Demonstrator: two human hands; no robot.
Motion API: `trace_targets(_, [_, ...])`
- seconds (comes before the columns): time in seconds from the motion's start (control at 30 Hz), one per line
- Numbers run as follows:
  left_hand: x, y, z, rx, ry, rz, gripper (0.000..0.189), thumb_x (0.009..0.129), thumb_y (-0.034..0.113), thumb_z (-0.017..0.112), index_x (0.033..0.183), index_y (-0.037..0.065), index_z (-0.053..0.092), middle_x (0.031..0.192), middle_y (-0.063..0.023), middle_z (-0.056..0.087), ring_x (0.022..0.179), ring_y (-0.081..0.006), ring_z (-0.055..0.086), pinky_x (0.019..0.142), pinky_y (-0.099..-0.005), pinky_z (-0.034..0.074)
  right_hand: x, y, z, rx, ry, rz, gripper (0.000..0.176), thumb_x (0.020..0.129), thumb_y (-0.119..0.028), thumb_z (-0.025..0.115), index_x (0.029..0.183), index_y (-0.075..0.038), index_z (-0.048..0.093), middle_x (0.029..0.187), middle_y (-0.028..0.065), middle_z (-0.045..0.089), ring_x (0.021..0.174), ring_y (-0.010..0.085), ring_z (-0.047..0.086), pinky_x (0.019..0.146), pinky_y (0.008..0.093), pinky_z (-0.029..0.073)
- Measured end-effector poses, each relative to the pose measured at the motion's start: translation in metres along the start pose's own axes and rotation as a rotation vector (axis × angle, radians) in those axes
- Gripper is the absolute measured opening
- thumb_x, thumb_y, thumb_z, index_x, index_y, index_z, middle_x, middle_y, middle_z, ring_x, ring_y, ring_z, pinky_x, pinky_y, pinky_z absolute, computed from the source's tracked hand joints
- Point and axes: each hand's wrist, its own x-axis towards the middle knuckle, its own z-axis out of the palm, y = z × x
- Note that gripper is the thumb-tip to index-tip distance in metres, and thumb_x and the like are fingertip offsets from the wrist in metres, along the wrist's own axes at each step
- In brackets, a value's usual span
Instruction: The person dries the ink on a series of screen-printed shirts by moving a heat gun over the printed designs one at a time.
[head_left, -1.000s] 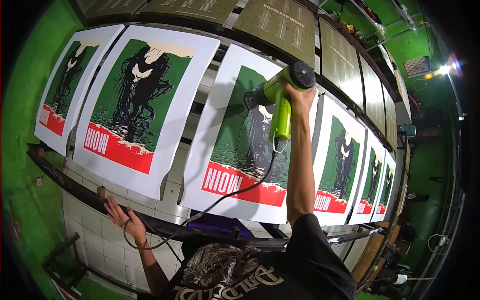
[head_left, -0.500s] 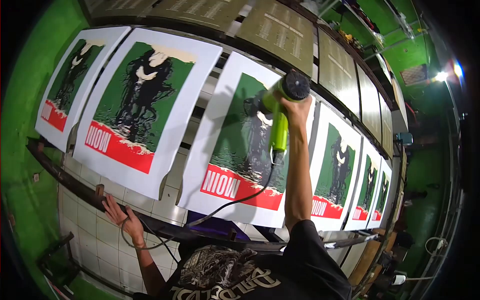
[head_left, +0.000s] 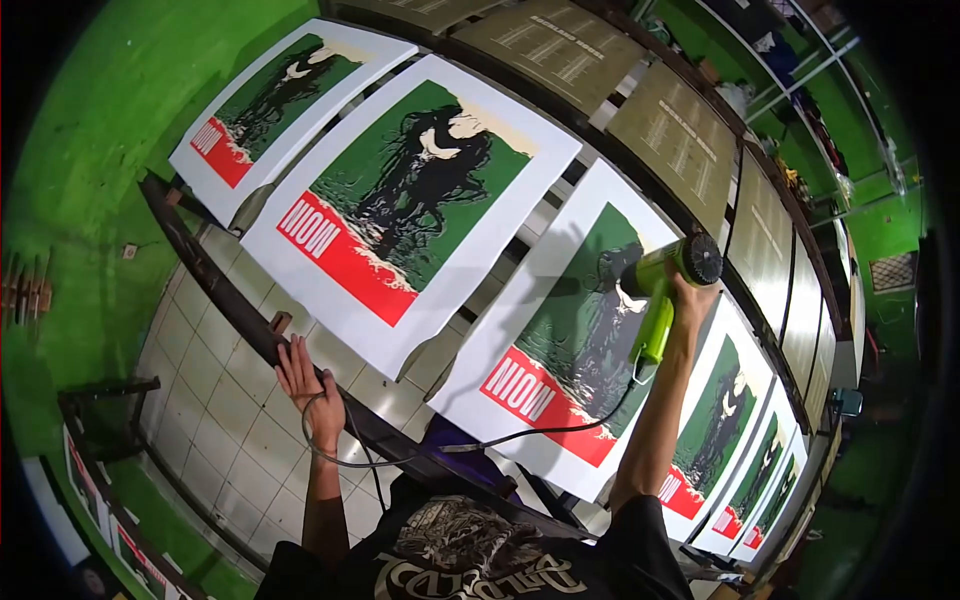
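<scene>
Right hand grips a green heat gun by its handle, over the third print from the left, white-bordered with a green and red design. Left hand, fingers extended, lies at the dark rail, the black cord looping about it. Olive sheets lie beyond the prints.

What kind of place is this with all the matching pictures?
Probably a printing workshop: matching green-and-red prints lie in a row on a long rack, and the right hand holds a green hair-dryer-like tool over one.
</scene>
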Motion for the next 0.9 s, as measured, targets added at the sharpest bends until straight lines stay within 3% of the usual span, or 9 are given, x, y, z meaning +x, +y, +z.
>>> trace_targets(0.07, [0.001,0.003,-0.001,-0.001,-0.001,-0.025,0.071,0.083,0.007,0.052,0.150,0.004,0.030,0.158,-0.0117,0.030,0.149,-0.0348,0.017,0.120,-0.0525,0.008,0.002,0.001,0.001,0.068,-0.018,-0.215,0.065,0.065,-0.002,0.071,0.129,0.002,0.059,0.129,0.0114,0.063,0.112,0.0190,0.062,0.100,0.0339,0.047])
trace_targets(0.13, [0.001,0.003,-0.003,-0.032,-0.019,-0.043,0.072,0.083,0.008,0.052,0.151,0.005,0.029,0.158,-0.0104,0.029,0.149,-0.0341,0.016,0.120,-0.0518,0.007,-0.002,-0.009,0.000,0.142,-0.004,-0.117,0.067,0.066,-0.002,0.072,0.130,0.002,0.057,0.133,0.0121,0.060,0.117,0.0198,0.060,0.103,0.0351,0.046])
trace_targets(0.27, [-0.001,-0.001,0.000,-0.009,-0.008,-0.010,0.072,0.083,0.008,0.052,0.152,0.006,0.029,0.159,-0.0097,0.028,0.149,-0.0336,0.016,0.120,-0.0516,0.007,-0.003,0.003,-0.009,-0.062,-0.018,0.052,0.068,0.066,-0.001,0.074,0.132,0.002,0.056,0.134,0.0113,0.060,0.118,0.0197,0.059,0.104,0.0346,0.045])
trace_targets(0.4, [-0.001,0.002,-0.001,-0.028,-0.014,-0.028,0.072,0.084,0.008,0.052,0.151,0.006,0.029,0.158,-0.0097,0.029,0.149,-0.0334,0.017,0.120,-0.0513,0.007,-0.005,-0.004,-0.003,0.182,0.056,-0.167,0.058,0.067,-0.004,0.078,0.123,0.001,0.063,0.116,0.0067,0.068,0.103,0.0178,0.065,0.097,0.0308,0.048])
trace_targets(0.47, [-0.001,-0.001,0.001,-0.004,0.000,-0.019,0.072,0.084,0.008,0.053,0.151,0.005,0.029,0.158,-0.0097,0.029,0.149,-0.0333,0.017,0.120,-0.0509,0.008,-0.010,-0.006,-0.008,0.005,0.053,0.009,0.066,0.066,-0.005,0.078,0.128,0.003,0.058,0.126,0.0121,0.063,0.110,0.0195,0.063,0.096,0.0333,0.050])
trace_targets(0.53, [-0.001,0.001,-0.002,0.000,-0.004,-0.013,0.072,0.083,0.007,0.053,0.151,0.005,0.029,0.158,-0.0101,0.029,0.149,-0.0335,0.018,0.120,-0.0510,0.008,-0.007,0.005,-0.012,-0.096,-0.024,-0.083,0.064,0.074,-0.010,0.073,0.135,-0.003,0.056,0.123,0.0085,0.064,0.107,0.0191,0.062,0.091,0.0312,0.050])
trace_targets(0.63, [0.000,0.006,-0.004,-0.018,0.000,0.005,0.073,0.082,0.006,0.054,0.151,0.005,0.028,0.158,-0.0109,0.029,0.148,-0.0341,0.018,0.120,-0.0514,0.008,-0.009,0.001,-0.014,0.128,-0.038,-0.119,0.063,0.073,-0.010,0.074,0.134,-0.001,0.056,0.121,0.0103,0.064,0.107,0.0191,0.062,0.091,0.0311,0.050])
trace_targets(0.7, [-0.002,0.002,0.002,-0.022,0.025,0.038,0.075,0.082,0.004,0.055,0.151,0.004,0.028,0.157,-0.0119,0.030,0.148,-0.0347,0.018,0.120,-0.0524,0.008,-0.014,-0.008,-0.003,0.165,0.086,-0.153,0.041,0.064,-0.007,0.081,0.102,0.003,0.069,0.088,0.0083,0.071,0.077,0.0184,0.069,0.075,0.0311,0.056])
trace_targets(0.9, [-0.006,0.000,0.007,-0.003,0.043,0.055,0.069,0.086,0.008,0.051,0.151,0.008,0.030,0.157,-0.0090,0.031,0.148,-0.0340,0.020,0.119,-0.0534,0.009,-0.024,-0.032,0.009,0.172,0.121,-0.118,0.028,0.068,-0.003,0.075,0.095,0.003,0.069,0.087,0.0076,0.070,0.074,0.0165,0.067,0.071,0.0302,0.055])
